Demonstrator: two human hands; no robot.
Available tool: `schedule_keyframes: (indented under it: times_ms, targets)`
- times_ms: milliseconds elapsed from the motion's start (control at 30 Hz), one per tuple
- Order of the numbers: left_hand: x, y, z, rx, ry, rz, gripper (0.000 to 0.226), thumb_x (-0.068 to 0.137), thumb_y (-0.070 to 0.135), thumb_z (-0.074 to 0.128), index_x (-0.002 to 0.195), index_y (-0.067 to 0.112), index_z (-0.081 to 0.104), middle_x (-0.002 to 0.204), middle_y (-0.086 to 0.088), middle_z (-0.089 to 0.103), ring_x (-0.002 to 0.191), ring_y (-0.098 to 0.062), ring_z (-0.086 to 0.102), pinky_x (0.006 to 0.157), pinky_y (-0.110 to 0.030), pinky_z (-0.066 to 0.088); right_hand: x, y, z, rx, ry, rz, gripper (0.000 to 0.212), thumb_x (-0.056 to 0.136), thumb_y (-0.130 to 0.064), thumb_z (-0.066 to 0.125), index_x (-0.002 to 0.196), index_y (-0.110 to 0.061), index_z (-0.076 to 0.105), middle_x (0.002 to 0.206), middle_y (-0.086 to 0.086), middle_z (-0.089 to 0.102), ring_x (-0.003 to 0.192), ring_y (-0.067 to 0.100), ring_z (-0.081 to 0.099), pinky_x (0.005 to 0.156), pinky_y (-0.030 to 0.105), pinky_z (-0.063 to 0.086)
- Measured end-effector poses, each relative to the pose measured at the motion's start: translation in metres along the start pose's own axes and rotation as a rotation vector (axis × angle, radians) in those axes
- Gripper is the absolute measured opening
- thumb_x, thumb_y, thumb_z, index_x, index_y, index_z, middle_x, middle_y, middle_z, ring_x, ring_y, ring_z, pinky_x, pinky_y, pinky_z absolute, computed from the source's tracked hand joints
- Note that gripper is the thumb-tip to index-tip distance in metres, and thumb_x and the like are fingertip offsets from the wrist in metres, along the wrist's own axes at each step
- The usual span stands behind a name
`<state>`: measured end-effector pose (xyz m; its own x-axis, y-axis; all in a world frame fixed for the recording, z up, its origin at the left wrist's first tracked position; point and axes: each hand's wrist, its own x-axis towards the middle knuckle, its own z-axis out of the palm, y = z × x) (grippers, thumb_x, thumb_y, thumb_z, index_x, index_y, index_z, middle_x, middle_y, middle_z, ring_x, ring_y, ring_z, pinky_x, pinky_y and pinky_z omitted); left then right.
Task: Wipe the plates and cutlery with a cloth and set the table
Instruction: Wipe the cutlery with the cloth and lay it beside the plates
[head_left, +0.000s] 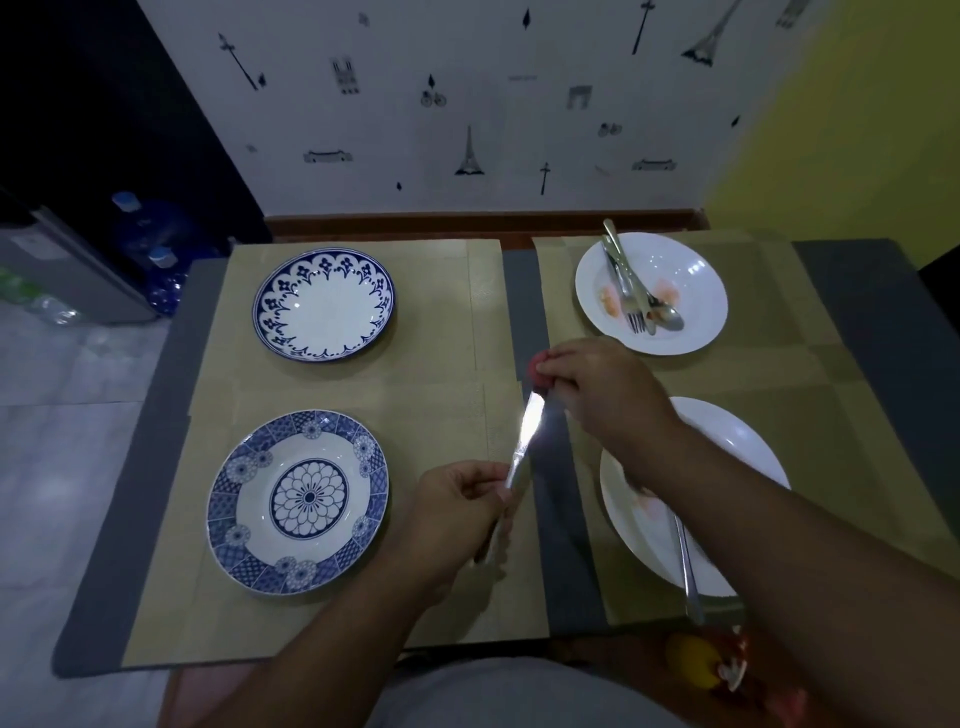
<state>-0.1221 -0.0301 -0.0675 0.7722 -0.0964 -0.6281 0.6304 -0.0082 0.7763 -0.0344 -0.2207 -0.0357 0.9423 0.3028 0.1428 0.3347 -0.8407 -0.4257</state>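
My left hand (457, 514) grips the handle of a table knife (527, 436), whose shiny blade points away from me over the table's middle. My right hand (602, 389) pinches a small pink cloth (537, 366) against the blade's tip. Two blue-patterned plates lie on the left mats, one far (323, 304) and one near (297, 501). A white plate (696, 301) at the far right holds a fork, a spoon and a knife (631, 288) and has orange smears. A second white plate (644, 525), partly under my right forearm, holds one utensil (688, 571).
Tan placemats (431, 405) cover a grey table (556, 519). The wall runs along the far edge. Water bottles (150, 239) and a grey appliance stand on the floor at the left. A yellow and red object (701, 660) sits by the near right edge.
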Motion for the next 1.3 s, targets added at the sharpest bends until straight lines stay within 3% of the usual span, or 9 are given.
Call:
schedule_keyframes:
  times_ms: [100, 200, 400, 533, 700, 867, 1067, 1200, 1300]
  targets:
    - [0.003, 0.002, 0.002, -0.011, 0.05, 0.016, 0.019, 0.097, 0.006, 0.061, 0.095, 0.021, 0.073, 0.066, 0.008, 0.071, 0.066, -0.012, 0.06, 0.067, -0.028, 0.051, -0.011, 0.0, 0.005, -0.017, 0.021, -0.012, 0.023, 0.084, -0.007, 0.072, 0.106, -0.013, 0.076, 0.109, 0.006, 0.073, 0.098, 0.023, 0.064, 0.089, 0.032, 0.05]
    - [0.005, 0.003, 0.003, -0.026, 0.099, 0.018, 0.013, 0.094, 0.009, 0.064, 0.102, 0.015, 0.073, 0.076, 0.003, 0.072, 0.064, -0.006, 0.06, 0.054, -0.016, 0.048, -0.016, 0.0, 0.012, 0.011, 0.011, -0.024, 0.026, 0.084, -0.009, 0.073, 0.11, -0.014, 0.075, 0.113, 0.006, 0.072, 0.1, 0.024, 0.064, 0.089, 0.04, 0.054]
    - [0.009, 0.003, 0.006, -0.071, 0.107, 0.02, 0.015, 0.095, 0.009, 0.064, 0.102, 0.015, 0.076, 0.081, -0.003, 0.071, 0.071, -0.012, 0.06, 0.066, -0.024, 0.05, -0.023, -0.006, 0.018, 0.039, 0.019, -0.081, 0.028, 0.082, -0.01, 0.075, 0.11, -0.014, 0.074, 0.112, 0.006, 0.072, 0.099, 0.025, 0.063, 0.085, 0.037, 0.052]
    - [0.011, 0.007, 0.006, -0.116, 0.083, 0.0, 0.014, 0.093, 0.008, 0.066, 0.102, 0.01, 0.076, 0.068, 0.007, 0.072, 0.059, -0.002, 0.061, 0.056, -0.018, 0.048, -0.037, -0.013, 0.019, 0.046, 0.006, -0.175, 0.032, 0.077, -0.005, 0.079, 0.108, -0.013, 0.075, 0.111, 0.008, 0.072, 0.097, 0.029, 0.065, 0.082, 0.04, 0.055]
    - [0.014, 0.009, 0.002, -0.138, 0.014, -0.045, 0.018, 0.089, -0.003, 0.065, 0.1, 0.005, 0.077, 0.085, -0.009, 0.075, 0.073, -0.013, 0.065, 0.071, -0.025, 0.055, -0.053, -0.023, 0.017, -0.009, -0.085, -0.372, 0.033, 0.074, -0.004, 0.08, 0.106, -0.013, 0.076, 0.113, 0.005, 0.071, 0.098, 0.024, 0.064, 0.083, 0.037, 0.055]
    - [0.007, 0.007, 0.002, -0.168, -0.019, -0.098, 0.019, 0.091, -0.002, 0.062, 0.103, 0.004, 0.075, 0.072, -0.004, 0.071, 0.058, -0.006, 0.064, 0.052, -0.017, 0.049, -0.016, -0.01, 0.002, 0.0, 0.023, -0.214, 0.025, 0.077, -0.001, 0.078, 0.1, -0.011, 0.077, 0.107, 0.006, 0.073, 0.099, 0.025, 0.066, 0.083, 0.045, 0.057]
    - [0.009, 0.009, -0.003, -0.098, 0.0, -0.051, 0.017, 0.091, -0.001, 0.062, 0.101, 0.005, 0.075, 0.072, 0.0, 0.071, 0.067, -0.009, 0.063, 0.058, -0.019, 0.049, -0.044, -0.025, 0.017, -0.003, -0.142, -0.412, 0.034, 0.075, -0.004, 0.078, 0.108, -0.012, 0.074, 0.116, 0.008, 0.07, 0.11, 0.022, 0.064, 0.094, 0.038, 0.054]
    - [0.004, 0.013, -0.009, -0.106, 0.004, -0.039, 0.02, 0.092, -0.004, 0.061, 0.093, 0.009, 0.075, 0.064, 0.004, 0.071, 0.055, -0.003, 0.065, 0.05, -0.015, 0.048, -0.016, -0.014, 0.018, -0.043, -0.051, -0.336, 0.039, 0.074, 0.003, 0.078, 0.11, -0.012, 0.073, 0.117, 0.01, 0.07, 0.107, 0.025, 0.066, 0.091, 0.039, 0.056]
    - [0.005, 0.016, -0.012, -0.075, 0.007, -0.014, 0.019, 0.091, -0.002, 0.063, 0.092, 0.013, 0.076, 0.068, 0.005, 0.073, 0.061, -0.003, 0.067, 0.054, -0.016, 0.049, -0.012, -0.014, 0.016, -0.089, -0.043, -0.334, 0.039, 0.077, 0.002, 0.076, 0.113, -0.012, 0.072, 0.118, 0.009, 0.069, 0.108, 0.025, 0.065, 0.089, 0.044, 0.056]
